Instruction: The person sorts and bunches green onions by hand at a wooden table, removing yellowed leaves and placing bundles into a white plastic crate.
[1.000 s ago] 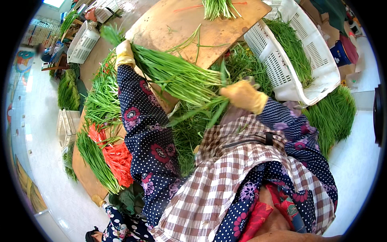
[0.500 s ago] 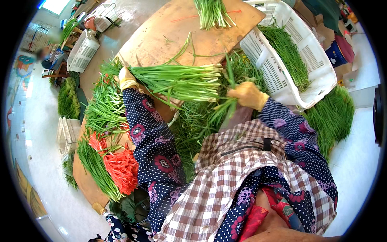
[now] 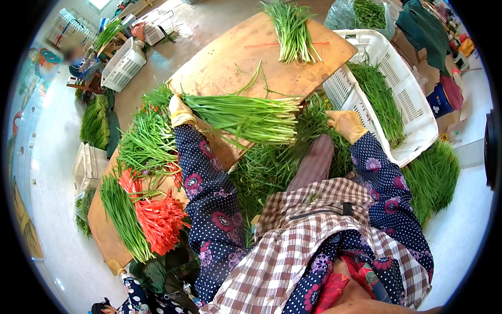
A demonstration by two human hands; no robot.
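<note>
Leftmost, I see bunched red strips [image 3: 157, 225]. Next, the left hand [image 3: 181, 111] grips the leafy end of a bundle of green stalks [image 3: 246, 116], which crosses the worktop's [image 3: 214, 68] edge, pale ends rightward. If that grip slackens, I judge the stalks, showing no tie, could fan out and drop into the loose leaves [image 3: 261, 171] below. The right hand [image 3: 346, 125] is curled near the white crate [image 3: 418, 104]; I can't tell whether it holds anything

A blue container [image 3: 438, 101], perhaps a bucket, near green cloth [image 3: 424, 36].
</note>
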